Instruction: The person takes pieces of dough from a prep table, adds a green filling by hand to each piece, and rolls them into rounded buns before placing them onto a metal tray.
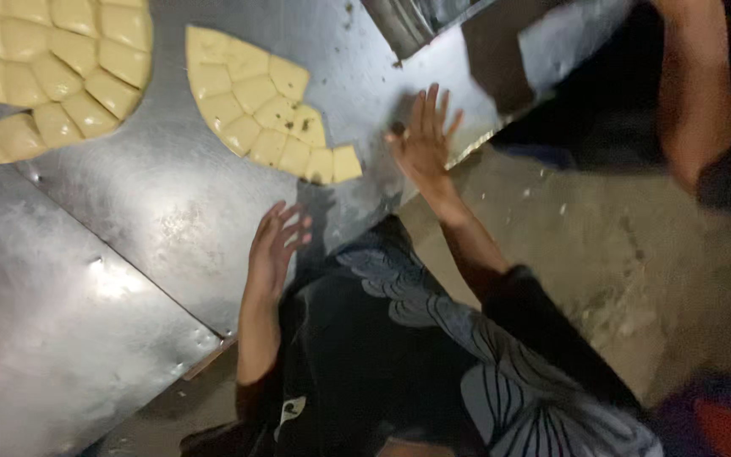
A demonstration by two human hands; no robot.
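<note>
Two slabs of pale yellow dough, scored into pieces, lie on a steel table point(171, 211). One large dough slab point(52, 68) is at the top left; a smaller curved dough slab point(260, 106) lies right of it. My right hand point(423, 140) rests flat on the table with fingers spread, just right of the smaller slab's end, holding nothing. My left hand point(274, 250) hovers open over the table's near edge, below that slab.
Another person's arm point(694, 93) reaches in at the top right. A concrete floor point(619, 254) lies to the right of the table. A second steel sheet point(44, 338) overlaps at the lower left. My dark patterned shirt fills the bottom.
</note>
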